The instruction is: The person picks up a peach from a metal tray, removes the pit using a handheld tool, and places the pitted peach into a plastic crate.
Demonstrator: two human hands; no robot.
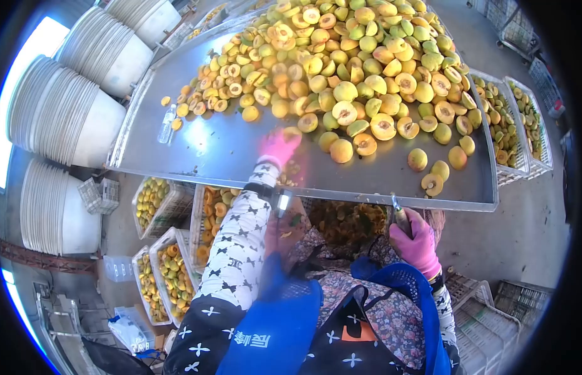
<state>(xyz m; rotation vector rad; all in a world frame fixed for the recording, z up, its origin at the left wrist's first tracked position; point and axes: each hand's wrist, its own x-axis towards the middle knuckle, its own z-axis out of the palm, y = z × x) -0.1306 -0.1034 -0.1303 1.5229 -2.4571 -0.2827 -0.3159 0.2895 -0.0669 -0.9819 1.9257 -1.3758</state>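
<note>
There went my left hand [280, 147], pink-gloved and blurred at frame centre, right by the halved fruit [366, 81] heaped across the upper centre of the metal table [222, 147]; I couldn't tell its grip. My right hand [417, 247], lower right of centre, clutched a short-handled tool [402, 222]!

Pink gloves [417, 247] were worn with white, black-patterned sleeves [233, 240]; at lower centre, floral fabric [394, 315] was flanked by blue cloth [272, 325] marked with white characters [251, 340].
</note>
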